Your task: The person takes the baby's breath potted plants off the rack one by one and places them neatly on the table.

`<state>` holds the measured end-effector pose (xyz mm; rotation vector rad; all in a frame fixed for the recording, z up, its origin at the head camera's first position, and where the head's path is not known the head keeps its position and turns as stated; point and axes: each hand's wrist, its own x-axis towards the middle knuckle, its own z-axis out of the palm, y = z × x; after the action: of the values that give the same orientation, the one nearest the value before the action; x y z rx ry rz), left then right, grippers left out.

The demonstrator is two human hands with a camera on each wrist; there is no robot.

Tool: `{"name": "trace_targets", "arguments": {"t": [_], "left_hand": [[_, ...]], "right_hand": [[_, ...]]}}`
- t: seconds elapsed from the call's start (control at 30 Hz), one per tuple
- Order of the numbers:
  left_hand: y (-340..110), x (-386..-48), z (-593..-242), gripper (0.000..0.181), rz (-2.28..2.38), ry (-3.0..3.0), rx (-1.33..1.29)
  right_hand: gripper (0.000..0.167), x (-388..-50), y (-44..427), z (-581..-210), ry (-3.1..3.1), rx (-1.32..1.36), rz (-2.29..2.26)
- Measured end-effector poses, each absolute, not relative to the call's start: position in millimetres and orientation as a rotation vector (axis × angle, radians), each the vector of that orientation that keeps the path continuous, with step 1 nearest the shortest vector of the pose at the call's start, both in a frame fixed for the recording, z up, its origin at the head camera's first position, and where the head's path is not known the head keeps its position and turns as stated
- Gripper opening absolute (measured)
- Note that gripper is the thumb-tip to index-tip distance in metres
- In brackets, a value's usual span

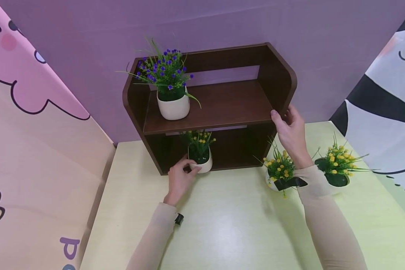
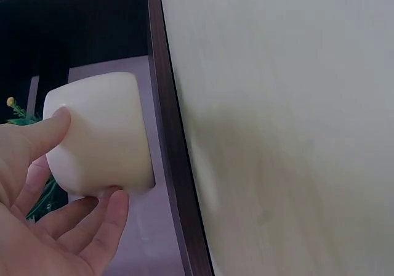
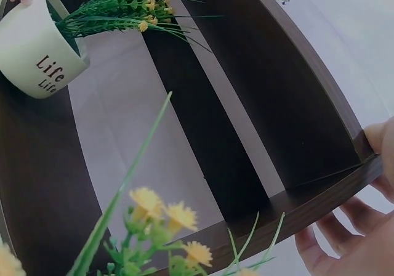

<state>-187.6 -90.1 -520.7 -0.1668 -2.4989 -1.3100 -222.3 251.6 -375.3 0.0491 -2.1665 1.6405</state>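
My left hand (image 1: pixel 181 179) holds a white flower pot (image 1: pixel 206 165) with yellow flowers in the lower compartment of a dark brown two-tier shelf (image 1: pixel 229 99). The left wrist view shows its thumb and fingers around the pot's wall (image 2: pixel 104 134). Printed "Life" lettering faces the right wrist camera on this pot (image 3: pixel 40 57). My right hand (image 1: pixel 293 137) grips the shelf's right side panel, thumb in front and fingers behind. On the upper tier, at the left, stands a white pot with purple-blue flowers (image 1: pixel 173 107).
Two more potted plants with yellow flowers stand on the pale table (image 1: pixel 216 225) to the right, one (image 1: pixel 280 168) partly behind my right wrist, the other (image 1: pixel 339 163) farther right. A purple backdrop (image 1: pixel 206 22) hangs behind the shelf, and printed cartoon panels flank the table.
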Motion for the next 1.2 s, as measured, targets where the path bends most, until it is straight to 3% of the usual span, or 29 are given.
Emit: {"name": "trace_targets", "arguments": {"t": [1.2], "left_hand": [[-23.2,-132.1,-524.1,0.013,-1.216,-2.610,-0.333]], "right_hand": [[0.041,-221.8,246.2,-372.8,-2.113,0.004,1.703]]}}
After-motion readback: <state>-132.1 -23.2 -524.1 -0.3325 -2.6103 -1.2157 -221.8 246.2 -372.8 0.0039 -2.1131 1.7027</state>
